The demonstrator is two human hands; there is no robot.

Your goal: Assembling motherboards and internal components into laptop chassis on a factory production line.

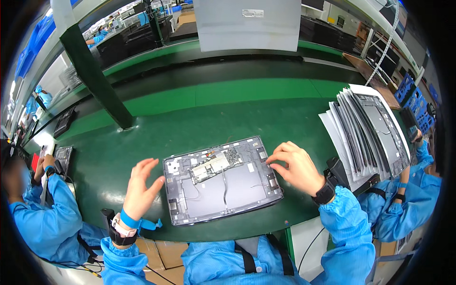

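A flat grey laptop casing (247, 183) lies on the green bench in front of me, inner side up. A long circuit board (211, 167) sits at a slant across its upper middle, and a dark cable (225, 192) runs down from it. Beside the casing's left edge is my left hand (140, 187), open, thumb and fingers spread, with the thumb tip close to the rim. My right hand (300, 168) is at the right edge, fingers loosely bent and thumb apart from them; nothing shows between them. Whether its fingertips touch the casing, I cannot tell.
A leaning stack of similar casings with white sheets between them (363, 133) stands at the right. A green post (95, 76) rises at the back left. People in blue work at the left (52, 209) and right (403, 204). A grey panel (247, 28) hangs at the back.
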